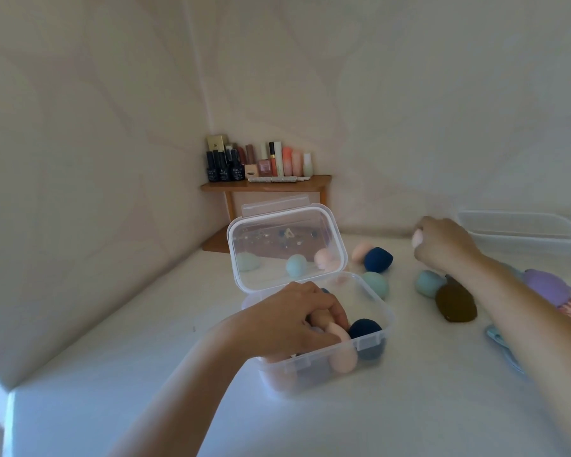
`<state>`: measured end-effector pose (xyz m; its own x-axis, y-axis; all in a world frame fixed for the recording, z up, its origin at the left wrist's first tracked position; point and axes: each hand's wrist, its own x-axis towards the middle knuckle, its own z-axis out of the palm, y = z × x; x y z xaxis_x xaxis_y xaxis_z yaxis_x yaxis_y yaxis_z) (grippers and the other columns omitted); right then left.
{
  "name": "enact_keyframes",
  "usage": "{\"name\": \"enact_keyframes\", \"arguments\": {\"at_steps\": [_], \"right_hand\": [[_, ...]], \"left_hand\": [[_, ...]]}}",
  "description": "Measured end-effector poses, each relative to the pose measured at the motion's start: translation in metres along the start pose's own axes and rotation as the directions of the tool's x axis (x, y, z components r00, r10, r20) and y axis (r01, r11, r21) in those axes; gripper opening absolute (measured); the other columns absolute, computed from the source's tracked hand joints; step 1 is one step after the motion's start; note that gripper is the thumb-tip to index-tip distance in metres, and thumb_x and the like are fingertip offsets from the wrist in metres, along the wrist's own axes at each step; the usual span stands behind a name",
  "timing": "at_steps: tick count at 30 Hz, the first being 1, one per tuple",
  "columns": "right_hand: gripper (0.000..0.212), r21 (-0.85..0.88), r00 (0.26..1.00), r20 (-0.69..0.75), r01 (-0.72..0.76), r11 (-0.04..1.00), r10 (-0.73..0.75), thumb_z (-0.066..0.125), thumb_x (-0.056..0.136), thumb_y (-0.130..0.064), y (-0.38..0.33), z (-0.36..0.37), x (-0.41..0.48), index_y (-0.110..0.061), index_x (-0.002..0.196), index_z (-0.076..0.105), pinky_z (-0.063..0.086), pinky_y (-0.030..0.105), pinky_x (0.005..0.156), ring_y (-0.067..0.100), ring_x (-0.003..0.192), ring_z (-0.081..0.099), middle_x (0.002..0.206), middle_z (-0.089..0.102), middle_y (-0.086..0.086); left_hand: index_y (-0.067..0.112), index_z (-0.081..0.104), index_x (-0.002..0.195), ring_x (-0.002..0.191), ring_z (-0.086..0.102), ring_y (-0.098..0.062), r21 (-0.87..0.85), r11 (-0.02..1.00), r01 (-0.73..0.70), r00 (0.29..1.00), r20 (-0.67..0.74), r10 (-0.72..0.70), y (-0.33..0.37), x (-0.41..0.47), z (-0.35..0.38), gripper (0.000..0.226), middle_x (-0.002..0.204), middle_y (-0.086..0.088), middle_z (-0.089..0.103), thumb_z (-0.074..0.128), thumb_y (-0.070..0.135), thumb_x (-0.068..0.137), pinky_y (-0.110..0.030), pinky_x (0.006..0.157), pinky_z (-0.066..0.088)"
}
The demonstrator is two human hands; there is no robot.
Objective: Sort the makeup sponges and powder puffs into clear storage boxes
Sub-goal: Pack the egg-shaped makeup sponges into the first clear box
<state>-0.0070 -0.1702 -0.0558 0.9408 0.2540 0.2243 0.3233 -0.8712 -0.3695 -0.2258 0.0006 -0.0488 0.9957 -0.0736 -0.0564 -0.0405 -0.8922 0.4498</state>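
Left hand (294, 321), low in the centre of the frame, reaches into the small clear plastic storage box with an upright hinged lid (310, 380), its fingers curled round a peach teardrop makeup sponge (338, 338) beside a navy blue round sponge (365, 328) already inside. The right hand (442, 242), at middle right, pinches a pale pink sponge (417, 240). Between the hands a second navy sponge (378, 258), two teal sponges (374, 283) and a dark brown sponge (455, 303) lie loose on the white table (145, 374). A lilac powder puff (546, 286) sits at the right edge, below a second clear box (521, 230).
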Motion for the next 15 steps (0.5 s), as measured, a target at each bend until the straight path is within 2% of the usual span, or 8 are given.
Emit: {"name": "enact_keyframes", "arguments": {"at_steps": [1,3,4,5,6,8,11,15], "right_hand": [[0.031,0.156,0.997,0.019,0.067,0.985,-0.071,0.062,0.083,-0.006,-0.005,-0.01,-0.003,-0.009,0.114,0.059,0.046,0.035,0.073,0.03,0.1,0.057,0.112,0.06,0.014],[0.031,0.512,0.938,0.156,0.192,0.837,-0.31,0.072,0.079,-0.007,-0.022,-0.039,-0.018,-0.016,0.108,0.065,0.051,0.029,0.076,0.019,0.092,0.063,0.108,0.066,0.007],[0.031,0.603,0.864,0.224,0.24,0.761,-0.45,0.075,0.077,-0.01,-0.032,-0.054,-0.03,-0.021,0.105,0.067,0.052,0.022,0.076,0.012,0.088,0.065,0.105,0.068,0.003],[0.031,0.619,0.776,0.282,0.301,0.725,-0.564,0.077,0.076,-0.014,-0.042,-0.065,-0.043,-0.027,0.103,0.069,0.052,0.018,0.076,0.007,0.085,0.065,0.102,0.069,-0.003],[0.032,0.603,0.701,0.332,0.357,0.713,-0.631,0.078,0.075,-0.017,-0.05,-0.073,-0.054,-0.031,0.102,0.069,0.051,0.016,0.076,0.002,0.084,0.065,0.099,0.07,-0.01],[0.033,0.496,0.622,0.423,0.45,0.743,-0.659,0.079,0.075,-0.019,-0.064,-0.077,-0.068,-0.033,0.103,0.07,0.052,0.015,0.075,-0.004,0.08,0.064,0.09,0.07,-0.02],[0.035,0.226,0.637,0.479,0.576,0.785,-0.605,0.081,0.072,-0.024,-0.078,-0.064,-0.078,-0.033,0.104,0.07,0.048,0.019,0.069,-0.004,0.073,0.059,0.076,0.063,-0.025],[0.03,0.102,0.668,0.466,0.611,0.785,-0.58,0.084,0.067,-0.026,-0.084,-0.051,-0.083,-0.028,0.094,0.07,0.041,0.02,0.059,0.002,0.069,0.054,0.075,0.06,-0.016]], "left_hand": [[0.036,0.062,0.105,0.101,0.046,-0.005,-0.006,1.0,0.0,1.0,0.0,0.0,0.0,0.0,0.0,0.02,0.112,0.015,0.052,0.06,0.03,0.086,-0.007,0.077,0.035],[0.037,0.062,0.104,0.1,0.049,-0.005,-0.017,1.0,0.001,1.0,-0.008,-0.001,-0.001,0.0,0.0,0.02,0.111,0.015,0.055,0.06,0.029,0.085,-0.008,0.078,0.038],[0.037,0.062,0.102,0.098,0.05,-0.004,-0.022,1.0,0.0,1.0,-0.015,-0.001,-0.001,0.001,0.001,0.02,0.108,0.017,0.056,0.06,0.028,0.084,-0.01,0.077,0.04],[0.039,0.06,0.101,0.093,0.052,-0.004,-0.026,1.0,-0.002,1.0,-0.023,0.002,-0.001,0.001,0.001,0.02,0.103,0.018,0.057,0.059,0.028,0.084,-0.012,0.074,0.042],[0.041,0.058,0.099,0.087,0.053,-0.004,-0.026,1.0,-0.002,1.0,-0.031,0.001,-0.002,0.002,0.001,0.02,0.097,0.02,0.057,0.06,0.029,0.083,-0.013,0.07,0.042],[0.043,0.051,0.1,0.074,0.051,-0.003,-0.024,0.999,0.023,0.999,-0.041,-0.024,-0.003,0.002,0.002,0.024,0.087,0.02,0.055,0.062,0.033,0.081,-0.013,0.063,0.038],[0.04,0.048,0.101,0.068,0.05,-0.005,-0.028,0.998,0.06,0.997,-0.047,-0.061,-0.004,0.002,0.003,0.026,0.079,0.019,0.052,0.063,0.037,0.079,-0.015,0.059,0.039],[0.038,0.05,0.096,0.066,0.049,-0.005,-0.035,0.998,0.049,0.998,-0.04,-0.051,-0.004,0.004,0.003,0.021,0.076,0.017,0.054,0.063,0.034,0.079,-0.017,0.061,0.041]]}}
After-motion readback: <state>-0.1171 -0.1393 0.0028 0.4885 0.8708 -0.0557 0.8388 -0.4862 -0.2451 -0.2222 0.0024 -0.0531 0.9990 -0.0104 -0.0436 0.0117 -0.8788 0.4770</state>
